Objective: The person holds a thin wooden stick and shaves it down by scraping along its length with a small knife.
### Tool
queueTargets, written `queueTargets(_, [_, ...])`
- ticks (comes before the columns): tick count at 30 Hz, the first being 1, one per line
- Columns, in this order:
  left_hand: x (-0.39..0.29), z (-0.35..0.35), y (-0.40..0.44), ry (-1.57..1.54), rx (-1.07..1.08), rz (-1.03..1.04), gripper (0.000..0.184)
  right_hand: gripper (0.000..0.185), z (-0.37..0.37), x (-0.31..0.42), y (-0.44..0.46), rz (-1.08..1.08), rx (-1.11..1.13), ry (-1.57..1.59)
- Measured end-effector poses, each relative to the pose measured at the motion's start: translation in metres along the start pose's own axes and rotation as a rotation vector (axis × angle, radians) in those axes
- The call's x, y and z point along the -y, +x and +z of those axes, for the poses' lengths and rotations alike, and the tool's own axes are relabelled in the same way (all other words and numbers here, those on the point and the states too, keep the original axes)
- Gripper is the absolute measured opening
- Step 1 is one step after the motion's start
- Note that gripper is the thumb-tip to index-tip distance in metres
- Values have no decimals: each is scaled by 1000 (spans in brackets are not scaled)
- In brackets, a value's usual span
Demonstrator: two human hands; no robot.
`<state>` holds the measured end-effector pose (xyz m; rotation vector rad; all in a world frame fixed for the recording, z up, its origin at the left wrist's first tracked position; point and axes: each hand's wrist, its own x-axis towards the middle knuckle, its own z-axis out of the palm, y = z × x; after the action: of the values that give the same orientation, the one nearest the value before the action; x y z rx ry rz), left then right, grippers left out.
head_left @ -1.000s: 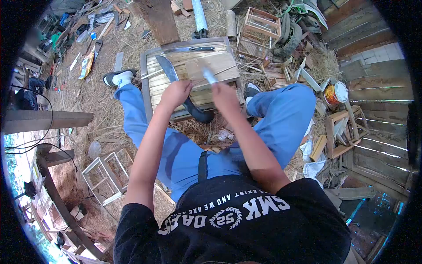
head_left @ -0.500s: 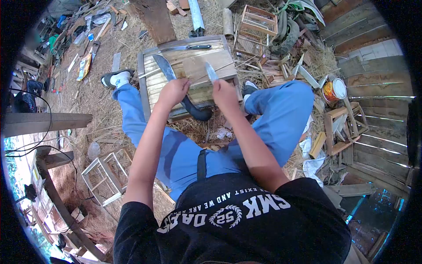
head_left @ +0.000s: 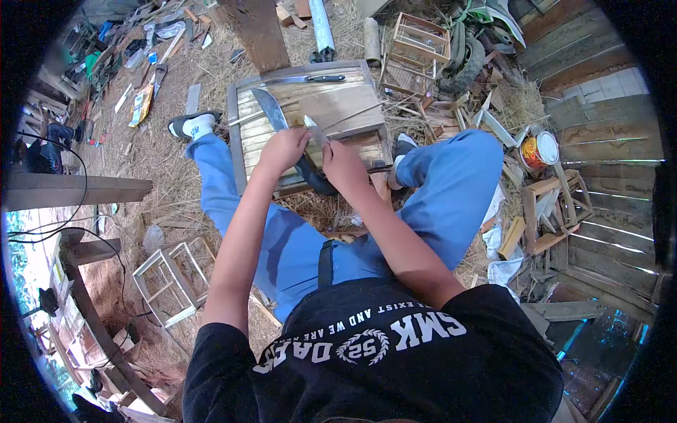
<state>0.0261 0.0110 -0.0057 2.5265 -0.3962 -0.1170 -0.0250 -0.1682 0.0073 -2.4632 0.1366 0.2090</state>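
Note:
My right hand is closed around a knife, its short pale blade pointing up and left. Close beside the blade tip, my left hand has its fingers pinched together; what they hold is too small to make out. Beneath my left hand lies a machete with a curved blade and dark handle. A kitchen knife with a black handle rests along the far side of the framed wooden board. One thin stick crosses a flat brown wooden piece on the board.
The board lies between my knees, behind it a wooden post. Small wooden frames stand on the straw-covered ground, with another frame at the far right. A paint can and plank wall are to the right.
My right hand has moved left with the knife, bringing its blade close to my left fingers. The left hand has stayed over the machete. The view has shifted slightly.

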Motion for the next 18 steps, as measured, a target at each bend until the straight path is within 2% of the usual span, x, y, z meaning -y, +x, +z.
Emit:
queueTargets(2, [3,1,0,-17,-17,4,34,34,-6,1,1,12,21,26])
queueTargets(5, [3,0,0,39,22,-3,35,35,-21,-38,27,-54,-203,130])
queueTargets(7, [-2,-5,-1,36,33,9,36,37,-35,-63,49,59,-281,-3])
queueTargets(10, [2,-2,1,28,56,-6,36,41,-31,-63,52,22,-294,-10])
queueTargets(13, [6,-1,2,16,70,6,36,38,-6,-26,16,-16,-186,116])
queueTargets(15, [5,-2,0,12,53,11,36,36,13,-9,7,-136,-60,42])
queueTargets(18, [1,-4,0,27,73,10,37,33,-5,-12,10,-49,-38,60])
